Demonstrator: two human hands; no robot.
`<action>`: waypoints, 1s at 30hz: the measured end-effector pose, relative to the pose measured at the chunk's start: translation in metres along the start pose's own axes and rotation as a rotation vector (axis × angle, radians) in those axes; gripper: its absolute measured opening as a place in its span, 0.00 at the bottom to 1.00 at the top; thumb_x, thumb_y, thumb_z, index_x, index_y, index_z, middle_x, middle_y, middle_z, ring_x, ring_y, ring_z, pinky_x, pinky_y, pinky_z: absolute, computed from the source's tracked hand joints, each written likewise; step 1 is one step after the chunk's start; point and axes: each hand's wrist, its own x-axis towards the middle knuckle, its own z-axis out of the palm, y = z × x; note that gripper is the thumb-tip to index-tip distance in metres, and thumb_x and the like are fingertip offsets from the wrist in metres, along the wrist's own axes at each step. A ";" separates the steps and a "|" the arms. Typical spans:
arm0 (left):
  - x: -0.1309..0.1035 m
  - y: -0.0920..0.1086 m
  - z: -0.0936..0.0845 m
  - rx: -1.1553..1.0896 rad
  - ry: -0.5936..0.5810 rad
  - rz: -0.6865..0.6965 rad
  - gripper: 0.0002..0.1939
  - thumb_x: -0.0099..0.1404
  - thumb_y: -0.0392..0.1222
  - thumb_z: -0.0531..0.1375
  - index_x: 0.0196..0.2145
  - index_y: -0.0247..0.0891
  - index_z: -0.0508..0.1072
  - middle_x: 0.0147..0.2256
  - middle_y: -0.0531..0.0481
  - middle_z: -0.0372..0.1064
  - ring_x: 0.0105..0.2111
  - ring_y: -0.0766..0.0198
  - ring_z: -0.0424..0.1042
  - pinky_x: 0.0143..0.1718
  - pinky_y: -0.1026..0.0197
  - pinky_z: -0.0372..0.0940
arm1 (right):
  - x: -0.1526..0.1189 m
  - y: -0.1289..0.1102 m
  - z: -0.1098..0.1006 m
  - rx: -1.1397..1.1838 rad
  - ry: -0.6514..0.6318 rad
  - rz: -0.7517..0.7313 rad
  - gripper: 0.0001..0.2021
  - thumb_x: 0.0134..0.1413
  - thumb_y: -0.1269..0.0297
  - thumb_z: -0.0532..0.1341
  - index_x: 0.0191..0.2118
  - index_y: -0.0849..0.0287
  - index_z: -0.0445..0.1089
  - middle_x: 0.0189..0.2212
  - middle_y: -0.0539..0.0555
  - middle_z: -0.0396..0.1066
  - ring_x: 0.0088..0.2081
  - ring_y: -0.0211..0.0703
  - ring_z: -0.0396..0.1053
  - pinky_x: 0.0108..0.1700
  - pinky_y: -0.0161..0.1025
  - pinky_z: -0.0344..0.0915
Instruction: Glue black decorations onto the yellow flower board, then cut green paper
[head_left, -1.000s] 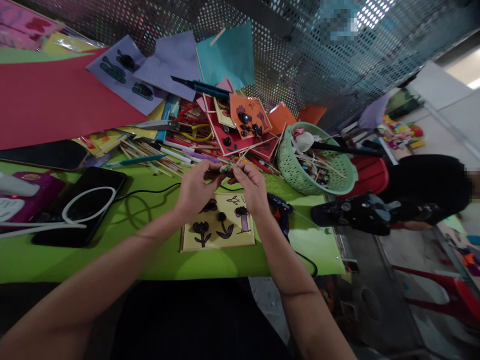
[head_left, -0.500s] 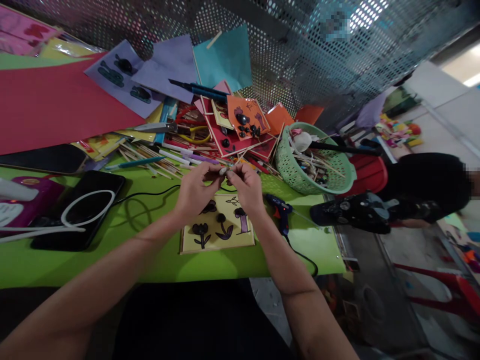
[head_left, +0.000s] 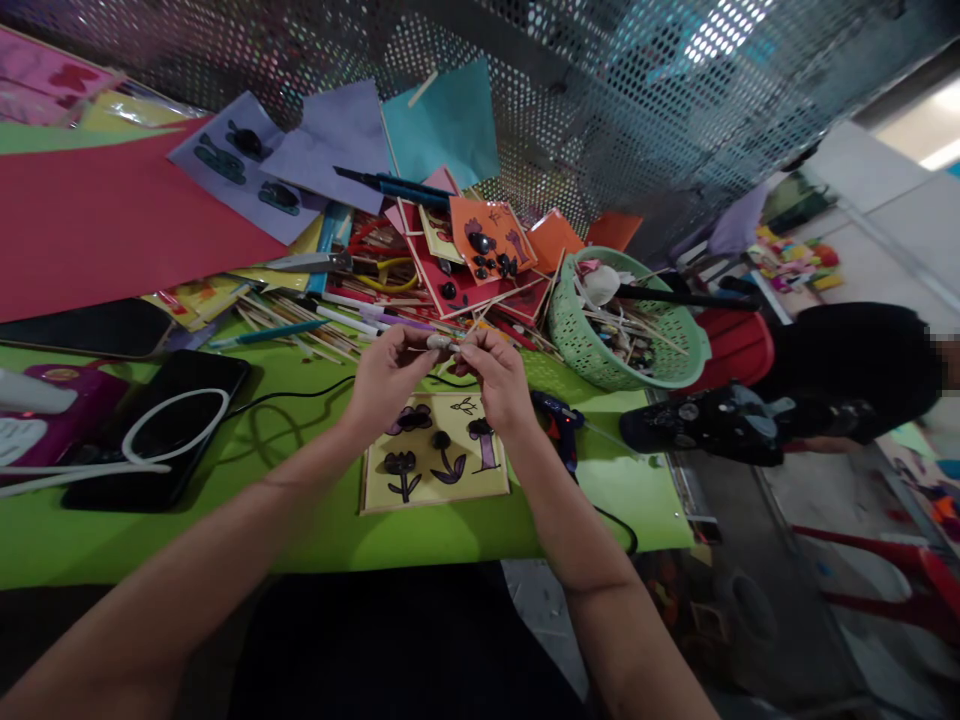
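Above a yellow card (head_left: 379,495), my left hand (head_left: 384,378) and my right hand (head_left: 504,385) meet fingertip to fingertip. Between them they pinch a small greyish-white lump (head_left: 439,342), too small to tell its kind. Fingers of both hands are closed around its ends. Flowers drawn in dark ink, with raised dark pieces on them, decorate the card, which has a thin wooden-looking edge. My right forearm covers part of the card's right side. Just right of that hand lies a blue glue gun (head_left: 562,412) with its cord.
A green basket (head_left: 568,345) of sticks and bits stands at right. Behind my hands are piled decorated cards, scissors (head_left: 315,262), pens and sticks. A black phone (head_left: 161,440) and white cable lie left. Another person (head_left: 862,375) is at far right.
My fingertips have drawn slightly apart, so more of the lump's length shows between them. The view has shifted slightly; the card and the things around it stay put.
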 end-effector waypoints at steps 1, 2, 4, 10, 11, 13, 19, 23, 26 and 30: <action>0.000 0.001 0.000 -0.015 0.002 -0.023 0.09 0.60 0.42 0.68 0.37 0.38 0.75 0.34 0.49 0.78 0.33 0.64 0.77 0.39 0.59 0.75 | 0.000 0.001 0.000 0.019 0.002 0.013 0.09 0.53 0.57 0.63 0.32 0.55 0.65 0.27 0.46 0.65 0.28 0.35 0.65 0.37 0.37 0.68; 0.000 0.001 0.000 -0.029 0.002 -0.042 0.09 0.60 0.43 0.68 0.37 0.38 0.75 0.34 0.48 0.78 0.33 0.63 0.77 0.39 0.58 0.76 | 0.001 0.002 -0.001 0.043 0.003 0.027 0.09 0.52 0.57 0.63 0.32 0.55 0.65 0.27 0.46 0.66 0.28 0.35 0.65 0.37 0.37 0.68; 0.001 0.001 -0.001 -0.056 0.005 -0.065 0.10 0.60 0.43 0.69 0.37 0.38 0.75 0.34 0.48 0.79 0.34 0.63 0.78 0.40 0.57 0.77 | 0.001 0.002 -0.001 0.101 0.007 0.053 0.09 0.50 0.57 0.64 0.31 0.55 0.66 0.27 0.47 0.66 0.27 0.35 0.65 0.37 0.38 0.70; 0.011 -0.009 -0.008 -0.119 0.049 -0.108 0.11 0.60 0.44 0.68 0.38 0.39 0.74 0.36 0.47 0.79 0.35 0.60 0.80 0.40 0.55 0.78 | 0.001 -0.008 -0.008 0.150 0.036 0.027 0.10 0.51 0.56 0.64 0.31 0.54 0.65 0.30 0.49 0.69 0.29 0.37 0.66 0.40 0.41 0.73; 0.011 -0.010 -0.009 -0.129 0.044 -0.112 0.11 0.60 0.44 0.68 0.38 0.39 0.74 0.36 0.46 0.79 0.35 0.60 0.80 0.40 0.55 0.78 | 0.002 -0.009 -0.010 0.132 0.048 0.015 0.10 0.51 0.55 0.64 0.31 0.54 0.64 0.30 0.49 0.68 0.30 0.37 0.66 0.40 0.41 0.73; 0.011 -0.009 -0.008 -0.137 0.029 -0.111 0.11 0.60 0.44 0.68 0.38 0.39 0.74 0.36 0.46 0.80 0.35 0.60 0.80 0.41 0.54 0.78 | 0.003 -0.008 -0.011 0.088 0.072 -0.009 0.11 0.52 0.55 0.65 0.31 0.54 0.65 0.29 0.48 0.68 0.29 0.37 0.66 0.38 0.39 0.72; 0.005 -0.003 -0.001 -0.026 0.041 -0.056 0.11 0.58 0.43 0.69 0.37 0.38 0.74 0.34 0.48 0.79 0.34 0.63 0.78 0.40 0.58 0.76 | 0.003 -0.001 -0.006 0.003 0.093 -0.048 0.11 0.55 0.53 0.67 0.34 0.54 0.70 0.29 0.48 0.69 0.30 0.36 0.66 0.36 0.36 0.69; 0.004 -0.003 0.000 0.069 0.060 0.016 0.11 0.59 0.44 0.69 0.36 0.39 0.73 0.33 0.49 0.78 0.32 0.64 0.77 0.35 0.61 0.73 | 0.002 -0.001 0.000 -0.039 0.105 -0.057 0.14 0.50 0.52 0.70 0.36 0.54 0.70 0.31 0.48 0.70 0.31 0.36 0.66 0.35 0.35 0.67; 0.002 -0.001 0.000 0.177 0.078 0.077 0.10 0.60 0.43 0.67 0.36 0.39 0.73 0.32 0.51 0.77 0.30 0.66 0.75 0.31 0.64 0.70 | 0.000 -0.001 0.003 -0.090 0.112 -0.071 0.17 0.48 0.51 0.71 0.36 0.55 0.69 0.31 0.48 0.70 0.31 0.36 0.65 0.34 0.35 0.65; -0.002 0.000 0.000 0.266 0.042 0.155 0.08 0.62 0.42 0.65 0.39 0.39 0.74 0.34 0.51 0.77 0.31 0.66 0.75 0.34 0.63 0.70 | 0.000 0.001 0.004 -0.148 0.134 -0.101 0.16 0.50 0.51 0.71 0.34 0.56 0.69 0.27 0.46 0.67 0.29 0.35 0.62 0.32 0.35 0.62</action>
